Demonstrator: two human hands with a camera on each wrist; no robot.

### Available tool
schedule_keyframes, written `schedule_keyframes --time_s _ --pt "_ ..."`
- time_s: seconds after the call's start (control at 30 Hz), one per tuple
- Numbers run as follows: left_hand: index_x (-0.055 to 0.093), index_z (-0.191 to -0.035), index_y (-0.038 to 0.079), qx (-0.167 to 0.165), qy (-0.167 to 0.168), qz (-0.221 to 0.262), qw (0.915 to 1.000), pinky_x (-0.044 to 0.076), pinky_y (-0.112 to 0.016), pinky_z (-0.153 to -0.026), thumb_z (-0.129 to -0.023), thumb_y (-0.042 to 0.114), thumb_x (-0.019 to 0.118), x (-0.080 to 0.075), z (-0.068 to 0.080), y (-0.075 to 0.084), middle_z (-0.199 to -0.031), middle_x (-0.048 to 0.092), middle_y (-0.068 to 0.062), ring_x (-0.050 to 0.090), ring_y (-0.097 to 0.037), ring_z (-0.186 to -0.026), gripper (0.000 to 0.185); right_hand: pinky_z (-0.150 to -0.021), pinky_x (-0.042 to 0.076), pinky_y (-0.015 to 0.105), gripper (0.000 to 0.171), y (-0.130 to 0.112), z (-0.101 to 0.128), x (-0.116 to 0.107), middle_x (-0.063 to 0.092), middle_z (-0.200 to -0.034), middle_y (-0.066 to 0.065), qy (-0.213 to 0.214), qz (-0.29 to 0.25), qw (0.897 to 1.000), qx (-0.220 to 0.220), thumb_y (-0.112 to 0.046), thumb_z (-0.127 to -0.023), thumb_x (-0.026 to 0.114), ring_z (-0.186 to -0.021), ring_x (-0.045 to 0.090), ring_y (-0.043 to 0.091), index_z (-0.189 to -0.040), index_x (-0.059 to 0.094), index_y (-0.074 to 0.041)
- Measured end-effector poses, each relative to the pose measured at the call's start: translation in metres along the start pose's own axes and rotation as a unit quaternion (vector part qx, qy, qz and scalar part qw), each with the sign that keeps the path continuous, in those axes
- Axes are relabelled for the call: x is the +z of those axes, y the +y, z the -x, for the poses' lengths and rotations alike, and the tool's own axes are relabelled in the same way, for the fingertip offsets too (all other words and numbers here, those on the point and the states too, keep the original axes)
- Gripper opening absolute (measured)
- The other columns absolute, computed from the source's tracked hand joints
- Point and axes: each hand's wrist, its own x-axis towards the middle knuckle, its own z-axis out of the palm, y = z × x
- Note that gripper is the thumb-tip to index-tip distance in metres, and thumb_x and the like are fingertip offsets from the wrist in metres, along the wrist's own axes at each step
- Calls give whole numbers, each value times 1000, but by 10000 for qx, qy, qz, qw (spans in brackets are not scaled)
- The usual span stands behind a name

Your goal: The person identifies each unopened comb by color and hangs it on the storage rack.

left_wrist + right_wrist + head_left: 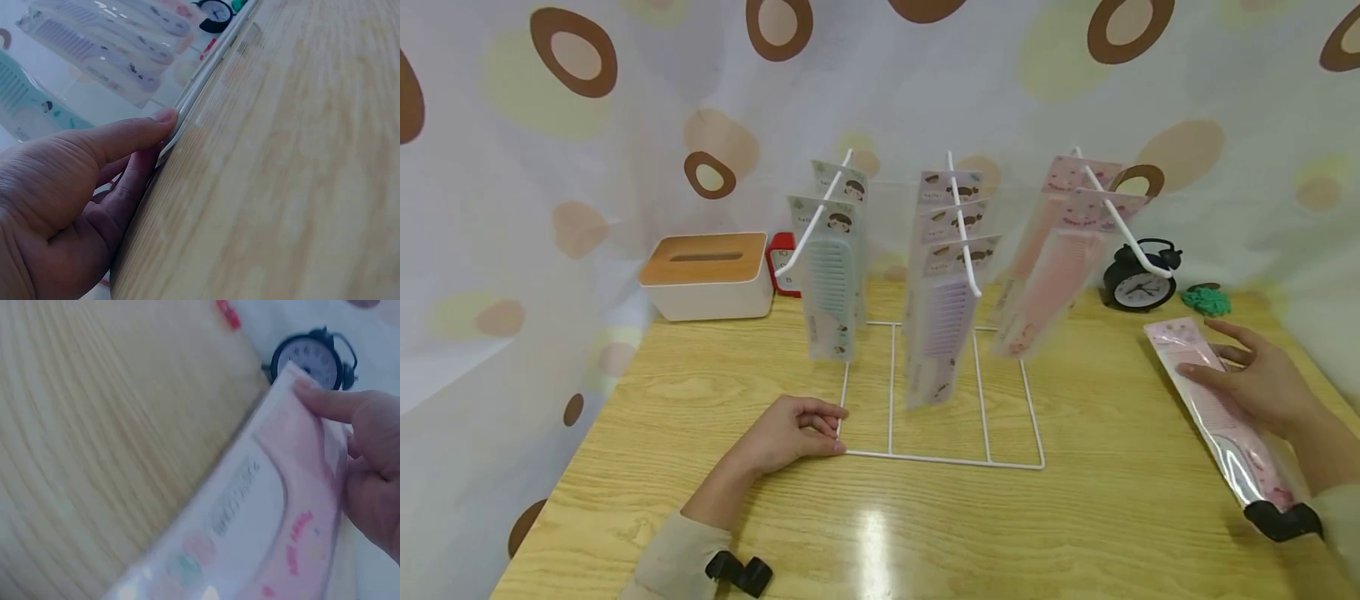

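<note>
My left hand (788, 437) pinches the near left corner of a white wire rack (940, 459), thumb on top in the left wrist view. The rack stands on the table with three hooks reaching forward. Packaged green combs (830, 283) hang on the left hook, packaged purple combs (946, 321) on the middle one, and packaged pink combs (1060, 267) on the right one. At the far right, my right hand (1266, 379) holds another packaged pink comb (1213, 412) by its edge, slanted above the table. Its lower end reaches toward my wrist.
Behind the rack's left side are a tissue box (707, 300) with a wooden lid and a red clock (784, 265). A black alarm clock (1141, 279) and a green crumpled item (1206, 300) lie at the back right. A patterned curtain (625, 167) backs the wooden table (700, 375).
</note>
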Motion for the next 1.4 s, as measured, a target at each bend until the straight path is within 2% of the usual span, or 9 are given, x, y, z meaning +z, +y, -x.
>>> schedule_keyframes --time_s 0.13,0.27,0.37,0.47,0.63,0.7,0.9,1.07,1.4 --pt "66 -124 -4 2 -26 64 10000 57 -22 -74 -81 9 83 1 -2 0 -93 71 -11 67 -14 -83 47 -62 51 13 82 -29 11 1 57 -144 11 281 -1048 9938 -231 -25 -97 67 -84 54 -19 -160 17 -35" --pt "66 -124 -4 1 -25 81 10000 57 -23 -74 -82 9 83 0 -2 -1 -92 71 -10 68 -14 -83 48 -57 55 21 66 -72 29 -1 63 -107 -32 583 -2083 9737 -710 -13 -98 63 -76 65 -3 -156 33 -26" --pt "66 -125 -4 -12 -29 72 10000 57 -23 -75 -81 10 83 0 -3 -1 -92 71 -10 68 -15 -83 48 -57 54 19 45 -107 48 3 68 -104 -18 793 -2983 9434 -1211 -11 -100 59 -73 65 2 -143 49 -20" --pt "66 -125 -4 -7 -23 60 10000 57 -23 -74 -81 9 83 0 -4 -1 -92 70 -9 68 -14 -83 48 -55 53 20 26 -141 67 8 72 -98 0 866 -4281 8747 -2100 -1 -101 51 -73 66 9 -126 58 -6" --pt "66 -123 -4 13 6 11 10000 56 -22 -73 -81 9 83 0 -5 0 -91 70 -9 66 -15 -83 47 -60 59 29 20 -186 85 13 69 -98 21 82 -5764 7299 -3674 17 -99 36 -81 71 24 -106 55 18" --pt "67 -123 -4 0 9 1 10000 56 -22 -73 -81 9 83 0 -6 1 -91 70 -9 66 -15 -83 47 -63 61 30 18 -199 90 16 68 -97 23 -166 -5815 7067 -4027 21 -98 35 -82 71 26 -102 53 22" --pt "67 -123 -2 -2 34 -87 10000 54 -21 -73 -82 11 83 -2 -6 3 -92 70 -9 65 -15 -84 47 -63 61 29 19 -224 96 26 71 -89 23 35 -5433 7296 -4153 26 -94 39 -71 71 22 -97 57 23" --pt "67 -123 -2 2 25 -78 10000 54 -21 -72 -82 11 83 -2 -6 3 -93 70 -9 64 -15 -84 46 -57 59 26 21 -232 97 29 74 -89 18 448 -5040 7760 -3765 23 -94 43 -67 71 19 -97 62 18" --pt "67 -124 -2 -46 1 -32 10000 55 -22 -74 -81 10 83 1 -9 1 -93 70 -9 66 -14 -83 47 -58 58 22 16 -233 84 30 76 -83 8 457 -4418 8291 -3395 17 -96 48 -66 72 13 -96 62 10"
